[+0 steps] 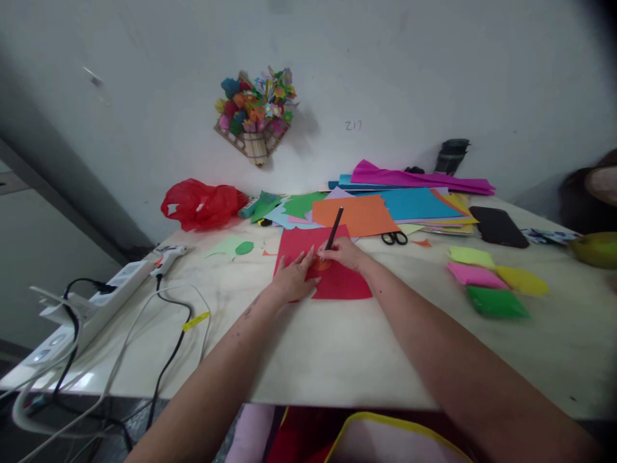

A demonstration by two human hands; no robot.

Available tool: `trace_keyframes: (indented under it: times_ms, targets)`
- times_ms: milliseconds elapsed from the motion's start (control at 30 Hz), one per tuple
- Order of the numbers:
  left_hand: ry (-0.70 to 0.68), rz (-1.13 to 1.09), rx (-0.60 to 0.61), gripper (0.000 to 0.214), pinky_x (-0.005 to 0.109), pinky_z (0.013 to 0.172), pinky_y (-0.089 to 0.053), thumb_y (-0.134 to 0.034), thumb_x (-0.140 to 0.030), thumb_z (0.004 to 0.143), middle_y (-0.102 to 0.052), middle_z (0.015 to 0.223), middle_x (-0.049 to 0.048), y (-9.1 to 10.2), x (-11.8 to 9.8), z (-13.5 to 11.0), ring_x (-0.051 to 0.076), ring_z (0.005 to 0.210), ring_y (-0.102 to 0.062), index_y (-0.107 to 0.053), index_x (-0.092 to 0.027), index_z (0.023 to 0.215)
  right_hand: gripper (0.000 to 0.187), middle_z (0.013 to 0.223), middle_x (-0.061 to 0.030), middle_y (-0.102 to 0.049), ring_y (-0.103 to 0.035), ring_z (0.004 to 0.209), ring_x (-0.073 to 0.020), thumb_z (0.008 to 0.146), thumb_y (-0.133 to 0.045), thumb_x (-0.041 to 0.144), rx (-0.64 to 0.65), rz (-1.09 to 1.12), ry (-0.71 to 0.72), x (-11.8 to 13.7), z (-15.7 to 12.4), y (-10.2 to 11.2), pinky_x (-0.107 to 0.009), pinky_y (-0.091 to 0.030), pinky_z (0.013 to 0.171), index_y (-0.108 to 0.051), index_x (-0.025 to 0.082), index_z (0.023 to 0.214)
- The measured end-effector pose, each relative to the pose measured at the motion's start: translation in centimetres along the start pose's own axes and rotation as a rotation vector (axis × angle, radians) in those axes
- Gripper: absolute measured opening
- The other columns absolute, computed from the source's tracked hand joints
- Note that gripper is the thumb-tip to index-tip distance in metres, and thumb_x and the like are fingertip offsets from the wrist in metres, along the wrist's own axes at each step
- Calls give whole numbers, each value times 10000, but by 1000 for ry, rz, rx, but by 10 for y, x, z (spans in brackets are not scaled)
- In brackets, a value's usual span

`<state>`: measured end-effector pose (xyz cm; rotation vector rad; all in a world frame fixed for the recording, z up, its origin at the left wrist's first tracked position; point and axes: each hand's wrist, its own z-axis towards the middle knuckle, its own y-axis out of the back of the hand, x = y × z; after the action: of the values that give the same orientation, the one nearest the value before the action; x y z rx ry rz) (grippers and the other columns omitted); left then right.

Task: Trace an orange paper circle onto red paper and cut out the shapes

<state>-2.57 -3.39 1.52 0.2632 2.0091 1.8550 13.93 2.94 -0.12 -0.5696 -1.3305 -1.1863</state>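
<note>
A red paper sheet (pixel 337 280) lies on the pale table (pixel 337 347) in front of me. My left hand (pixel 296 278) rests flat on it with fingers spread, pressing down a small orange shape (pixel 324 263). My right hand (pixel 344 252) is closed around a dark pencil (pixel 334 227), whose tip touches the paper beside the orange shape.
Coloured paper sheets (pixel 409 202) are stacked at the back, with scissors (pixel 394 238) and a black phone (pixel 499 226) nearby. A red plastic bag (pixel 202 204), a glue gun (pixel 166 258) and a power strip (pixel 96 302) with cables sit left. Coloured packets (pixel 491 283) lie right.
</note>
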Motion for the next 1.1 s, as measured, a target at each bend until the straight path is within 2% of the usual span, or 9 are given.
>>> trace_keyframes:
  times_ms: [100,200,333,567,1100]
  targets:
    - [8,-2,1,721,489,1024,-60,-391,-400,808,-307,1379,86,-1,1,0,208,1287,-198,11,-201,1372,207,676,-43,-633,-587,699,-167,608,-633,341,79,6,-48,-2,0,-5,-334,-458,722,-629,139,655]
    - [-5,-43,11,721,480,1025,-83,-368,-413,817,-309,1379,75,-3,4,2,207,1284,-209,44,-205,1370,202,701,-42,-632,-587,733,-173,613,-635,340,78,-23,-33,-4,0,-6,-340,-453,740,-626,145,666]
    - [-19,-97,8,620,457,1023,-134,-262,-362,864,-336,1365,61,-8,12,5,185,1273,-242,67,-216,1369,163,722,-34,-621,-575,755,-163,626,-630,307,66,-93,3,-4,0,-6,-317,-449,742,-609,148,656]
    - [-28,-91,0,654,436,1026,-142,-302,-314,849,-311,1379,63,-15,20,8,174,1279,-224,88,-221,1365,176,749,-27,-586,-550,732,-142,638,-620,314,42,-142,52,-6,0,-8,-290,-443,697,-592,142,661]
    - [-47,-120,7,661,429,1028,-138,-316,-313,843,-344,1360,82,-11,20,6,179,1275,-236,64,-198,1372,163,749,-35,-596,-569,758,-158,631,-633,297,48,-148,42,-4,-1,-9,-305,-451,723,-601,142,671]
